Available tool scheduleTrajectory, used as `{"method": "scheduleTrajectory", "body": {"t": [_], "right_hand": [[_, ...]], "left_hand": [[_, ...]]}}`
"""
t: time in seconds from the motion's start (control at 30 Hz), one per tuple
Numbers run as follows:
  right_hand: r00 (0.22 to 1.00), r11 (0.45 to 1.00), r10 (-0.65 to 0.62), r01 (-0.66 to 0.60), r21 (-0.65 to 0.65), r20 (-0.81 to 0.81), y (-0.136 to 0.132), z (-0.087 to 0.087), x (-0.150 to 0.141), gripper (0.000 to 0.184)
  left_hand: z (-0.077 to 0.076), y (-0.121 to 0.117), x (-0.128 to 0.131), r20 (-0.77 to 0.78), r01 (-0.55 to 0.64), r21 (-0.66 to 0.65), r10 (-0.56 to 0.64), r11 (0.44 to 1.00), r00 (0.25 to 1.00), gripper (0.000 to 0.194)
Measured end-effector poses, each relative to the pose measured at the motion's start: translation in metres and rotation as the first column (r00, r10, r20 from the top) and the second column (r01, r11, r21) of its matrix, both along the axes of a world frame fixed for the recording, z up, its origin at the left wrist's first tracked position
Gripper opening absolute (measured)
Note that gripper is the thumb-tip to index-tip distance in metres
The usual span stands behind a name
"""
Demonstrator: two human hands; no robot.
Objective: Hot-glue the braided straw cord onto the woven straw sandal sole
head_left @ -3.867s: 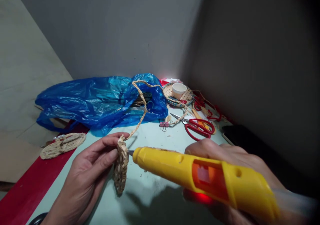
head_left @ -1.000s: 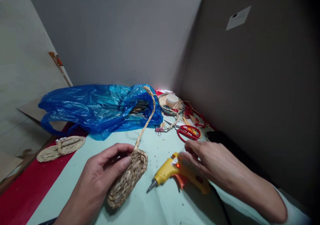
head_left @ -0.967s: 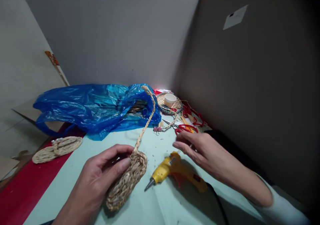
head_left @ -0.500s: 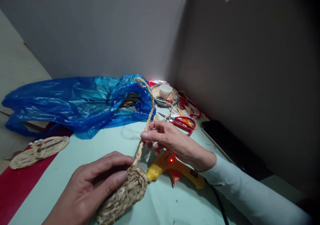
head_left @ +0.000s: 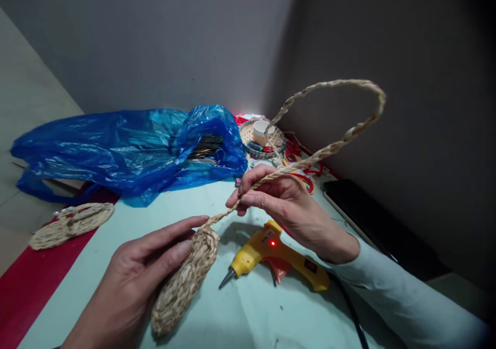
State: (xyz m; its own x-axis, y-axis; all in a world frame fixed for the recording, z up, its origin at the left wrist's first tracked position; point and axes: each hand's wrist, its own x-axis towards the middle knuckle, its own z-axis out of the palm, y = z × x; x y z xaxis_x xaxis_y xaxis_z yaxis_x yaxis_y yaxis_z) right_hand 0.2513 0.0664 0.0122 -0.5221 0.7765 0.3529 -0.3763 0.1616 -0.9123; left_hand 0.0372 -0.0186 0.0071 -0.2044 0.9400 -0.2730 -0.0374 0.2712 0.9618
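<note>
My left hand (head_left: 151, 266) is closed on an oval, coiled piece of braided straw (head_left: 188, 282), with the thumb and fingers along its left side. From the top of that piece a loose straw braid (head_left: 337, 146) runs up to the right. My right hand (head_left: 279, 199) pinches the braid between thumb and fingers. Beyond the pinch, the braid's free length arcs in a wide loop in the air. Below my right hand a yellow glue gun (head_left: 279, 253) lies on the table, its red light lit and its dark nozzle pointing lower left.
A blue plastic bag (head_left: 127, 147) with thin strips in its mouth lies at the back. A bundle of pale cord (head_left: 73, 225) rests at left. At the back right stand a woven tray (head_left: 248, 132) and a white cup (head_left: 263, 131). A dark phone-like slab (head_left: 372, 225) lies by the wall.
My right hand has moved right and up, and the braid now leans right with its free end swung into a large loop. The straw piece has shifted left, uncovering the glue gun's nozzle.
</note>
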Motion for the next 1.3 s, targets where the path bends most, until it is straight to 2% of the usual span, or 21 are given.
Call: {"method": "scheduleTrajectory", "body": {"t": [0.2,0.5,0.67,0.83,0.97,1.1,1.17,1.3], "right_hand": [[1.000,0.993,-0.018,0.016,0.119,0.013,0.000,0.001,-0.002,0.008],[0.992,0.960,-0.105,0.081,0.268,0.077,-0.014,0.003,-0.003,0.010],[0.988,0.959,-0.103,0.068,0.275,0.117,-0.020,0.000,-0.006,0.007],[0.946,0.864,-0.259,0.136,0.484,0.196,-0.022,-0.003,-0.010,0.009],[0.923,0.861,-0.309,0.170,0.479,0.229,-0.024,-0.003,-0.009,0.013],[0.941,0.901,-0.250,0.140,0.410,0.230,-0.027,-0.004,-0.006,0.018],[0.940,0.894,-0.251,0.134,0.428,0.230,-0.028,-0.005,-0.005,0.018],[0.930,0.844,-0.276,0.115,0.524,0.241,-0.028,-0.007,-0.006,0.022]], "left_hand": [[0.005,-0.001,0.000,0.059,-0.048,-0.047,0.051,0.998,0.997,0.033],[0.003,0.003,-0.004,-0.007,-0.056,-0.035,0.056,0.998,0.998,0.039],[0.004,0.005,-0.002,0.072,-0.073,-0.062,0.077,0.995,0.994,0.040],[0.001,0.005,-0.004,0.098,-0.086,-0.080,0.094,0.993,0.991,0.039],[-0.001,0.005,-0.008,0.019,-0.050,-0.042,0.050,0.998,0.999,0.031],[-0.001,0.006,-0.009,-0.063,-0.028,-0.042,0.025,0.999,0.998,0.031],[0.000,0.006,-0.008,-0.077,-0.024,-0.037,0.021,0.999,0.997,0.032],[0.000,0.005,-0.008,-0.053,-0.032,-0.061,0.028,0.998,0.998,0.030]]}}
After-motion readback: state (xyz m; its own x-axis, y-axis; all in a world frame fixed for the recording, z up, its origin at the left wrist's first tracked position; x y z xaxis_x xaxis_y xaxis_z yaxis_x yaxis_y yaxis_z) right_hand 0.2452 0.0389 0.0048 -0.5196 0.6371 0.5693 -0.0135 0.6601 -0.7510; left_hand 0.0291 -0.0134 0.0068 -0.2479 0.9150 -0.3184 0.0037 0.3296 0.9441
